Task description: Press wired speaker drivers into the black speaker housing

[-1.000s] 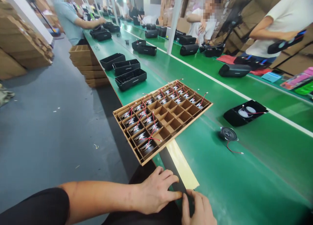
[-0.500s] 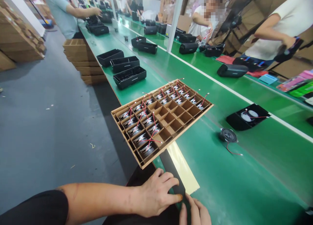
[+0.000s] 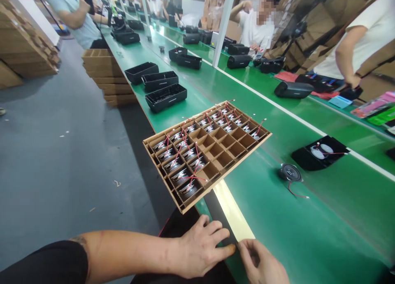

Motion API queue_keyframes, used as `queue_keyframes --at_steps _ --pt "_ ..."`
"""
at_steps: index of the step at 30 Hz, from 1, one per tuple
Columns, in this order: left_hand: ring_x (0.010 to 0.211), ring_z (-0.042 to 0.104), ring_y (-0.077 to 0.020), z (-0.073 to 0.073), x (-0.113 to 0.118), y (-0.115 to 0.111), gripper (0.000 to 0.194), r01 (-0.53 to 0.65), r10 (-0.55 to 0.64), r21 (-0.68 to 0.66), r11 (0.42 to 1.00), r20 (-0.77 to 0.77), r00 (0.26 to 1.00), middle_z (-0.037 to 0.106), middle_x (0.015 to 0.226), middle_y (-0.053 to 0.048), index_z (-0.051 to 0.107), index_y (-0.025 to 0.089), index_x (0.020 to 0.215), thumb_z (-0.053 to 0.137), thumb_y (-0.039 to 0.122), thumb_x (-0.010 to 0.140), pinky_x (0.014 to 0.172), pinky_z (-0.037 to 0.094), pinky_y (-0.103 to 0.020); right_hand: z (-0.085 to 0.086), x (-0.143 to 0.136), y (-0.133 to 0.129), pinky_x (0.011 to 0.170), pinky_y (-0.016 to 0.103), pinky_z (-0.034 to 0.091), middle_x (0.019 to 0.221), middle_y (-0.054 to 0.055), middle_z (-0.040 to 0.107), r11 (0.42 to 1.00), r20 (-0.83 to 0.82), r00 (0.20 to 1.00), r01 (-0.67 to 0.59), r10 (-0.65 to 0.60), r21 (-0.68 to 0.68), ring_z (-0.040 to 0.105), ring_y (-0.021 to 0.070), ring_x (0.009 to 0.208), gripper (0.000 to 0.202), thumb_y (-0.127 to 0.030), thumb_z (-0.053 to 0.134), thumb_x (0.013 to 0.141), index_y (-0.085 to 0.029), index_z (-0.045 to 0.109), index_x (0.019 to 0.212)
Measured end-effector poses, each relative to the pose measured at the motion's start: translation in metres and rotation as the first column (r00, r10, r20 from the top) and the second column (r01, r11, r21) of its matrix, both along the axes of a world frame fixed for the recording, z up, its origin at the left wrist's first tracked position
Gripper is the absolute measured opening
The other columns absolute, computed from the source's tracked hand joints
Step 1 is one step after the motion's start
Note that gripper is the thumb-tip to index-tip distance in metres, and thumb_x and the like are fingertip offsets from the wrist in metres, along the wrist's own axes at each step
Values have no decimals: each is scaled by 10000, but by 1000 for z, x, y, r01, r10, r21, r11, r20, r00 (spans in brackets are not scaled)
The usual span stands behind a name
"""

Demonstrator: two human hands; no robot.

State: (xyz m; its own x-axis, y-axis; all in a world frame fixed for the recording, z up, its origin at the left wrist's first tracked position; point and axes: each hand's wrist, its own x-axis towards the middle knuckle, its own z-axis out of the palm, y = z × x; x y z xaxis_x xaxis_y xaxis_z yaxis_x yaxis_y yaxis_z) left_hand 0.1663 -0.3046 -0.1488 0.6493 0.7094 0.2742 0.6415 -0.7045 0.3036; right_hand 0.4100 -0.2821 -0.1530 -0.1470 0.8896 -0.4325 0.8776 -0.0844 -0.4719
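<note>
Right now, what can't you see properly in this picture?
Head view only:
- What the left hand and right hand pinch together: too small, hidden by fingertips.
- Right hand: cut off by the bottom edge.
- Deep cells of the cardboard tray: walls hide their floors.
- Workers' faces: blurred.
- Lettering on the black case: too small.

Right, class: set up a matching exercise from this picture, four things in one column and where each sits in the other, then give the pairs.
Things:
1. cardboard tray
2. loose speaker
3. left hand
4. stacked trays

Places:
A. on the grey floor, against the bench's side
B. at the bench's near edge, fingertips meeting the right hand
C. on the green belt, by the open black housing
D. overhanging the bench edge, partly filled with speakers

Pairs: 1-D, 2-C, 3-B, 4-A
</note>
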Motion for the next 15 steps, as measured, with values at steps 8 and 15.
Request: queue_keyframes --at_steps 8,15 --pt "1222 497 -277 3 0 -7 432 -43 44 -20 999 30 999 591 1319 -100 518 229 1404 520 316 981 968 394 -454 60 -25 41 651 261 535 787 40 687 1000 -61 998 -28 27 -4 657 204 699 611 -774 387 822 -236 674 779" --pt "1378 438 -271 11 -13 -13 425 -102 102 -9 995 74 992 541 1476 -115 551 174 1377 542 338 985 1162 309 -479 72 -6 53 633 235 558 803 74 678 999 -220 975 40 -38 7 662 218 725 654 -843 505 765 -210 663 809"
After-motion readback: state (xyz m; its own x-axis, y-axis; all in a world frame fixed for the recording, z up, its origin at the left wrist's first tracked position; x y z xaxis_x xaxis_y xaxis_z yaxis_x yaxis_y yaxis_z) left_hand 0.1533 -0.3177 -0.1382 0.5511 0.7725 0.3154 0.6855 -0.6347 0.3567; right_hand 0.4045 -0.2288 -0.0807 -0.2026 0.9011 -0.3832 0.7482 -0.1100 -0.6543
